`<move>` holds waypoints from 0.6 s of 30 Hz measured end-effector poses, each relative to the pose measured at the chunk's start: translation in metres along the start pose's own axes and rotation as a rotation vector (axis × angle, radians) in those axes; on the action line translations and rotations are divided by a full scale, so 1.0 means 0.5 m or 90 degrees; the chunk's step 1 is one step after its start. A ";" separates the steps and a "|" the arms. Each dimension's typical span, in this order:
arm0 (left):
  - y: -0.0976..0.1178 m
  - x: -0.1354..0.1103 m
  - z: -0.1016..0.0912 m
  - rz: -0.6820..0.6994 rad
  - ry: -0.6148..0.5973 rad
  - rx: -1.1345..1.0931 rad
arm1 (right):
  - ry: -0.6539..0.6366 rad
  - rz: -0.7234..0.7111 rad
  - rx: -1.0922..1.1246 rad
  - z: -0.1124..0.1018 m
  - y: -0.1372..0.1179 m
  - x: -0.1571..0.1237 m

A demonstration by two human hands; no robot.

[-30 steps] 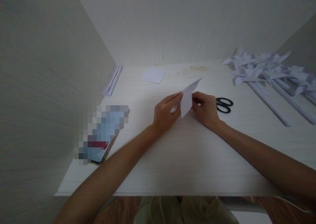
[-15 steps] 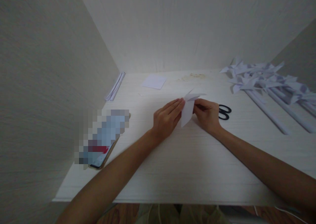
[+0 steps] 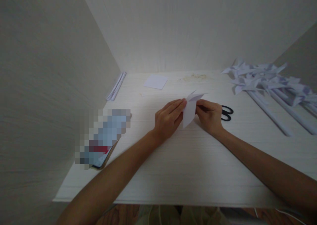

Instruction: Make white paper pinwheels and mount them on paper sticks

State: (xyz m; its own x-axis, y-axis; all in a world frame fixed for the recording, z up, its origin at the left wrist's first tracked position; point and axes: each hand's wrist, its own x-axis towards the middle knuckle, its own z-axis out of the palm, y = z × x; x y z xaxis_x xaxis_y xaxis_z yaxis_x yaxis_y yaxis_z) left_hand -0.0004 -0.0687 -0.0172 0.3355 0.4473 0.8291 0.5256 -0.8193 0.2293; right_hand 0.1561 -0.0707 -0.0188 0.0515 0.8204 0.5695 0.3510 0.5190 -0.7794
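A small folded white paper [image 3: 190, 108] stands on edge between my two hands at the middle of the white table [image 3: 173, 165]. My left hand [image 3: 168, 118] pinches its left side, fingers together and pointing right. On the other side, my right hand [image 3: 210, 117] closes its fingers on the paper's right edge. The top of the paper splays into two flaps. Both forearms rest low over the table.
Black scissors [image 3: 226, 113] lie just right of my right hand. Several white paper pinwheels on rolled sticks [image 3: 267, 83] fill the back right. A white paper square [image 3: 156, 81] lies at the back, rolled paper strips [image 3: 116, 86] along the left wall, a phone [image 3: 104, 139] near the left.
The paper's upper part has been folded down, so it stands shorter with two flaps at the top. Both hands stayed in place on it; the view shifted slightly.
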 end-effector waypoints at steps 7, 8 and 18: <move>0.002 0.001 -0.008 0.024 -0.031 -0.090 | 0.017 -0.021 -0.036 -0.002 0.002 0.002; 0.002 0.000 -0.009 0.026 -0.037 -0.108 | 0.023 -0.020 -0.036 -0.002 0.003 0.002; 0.005 0.012 0.003 -0.098 0.082 -0.190 | -0.016 -0.019 -0.042 -0.003 0.005 0.002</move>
State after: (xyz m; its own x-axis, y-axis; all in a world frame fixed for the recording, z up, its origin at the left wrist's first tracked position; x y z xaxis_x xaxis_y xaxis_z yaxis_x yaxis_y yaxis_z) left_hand 0.0041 -0.0673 -0.0123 0.1596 0.5402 0.8262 0.3042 -0.8231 0.4795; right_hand 0.1583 -0.0690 -0.0200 0.0174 0.8108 0.5851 0.4123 0.5273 -0.7430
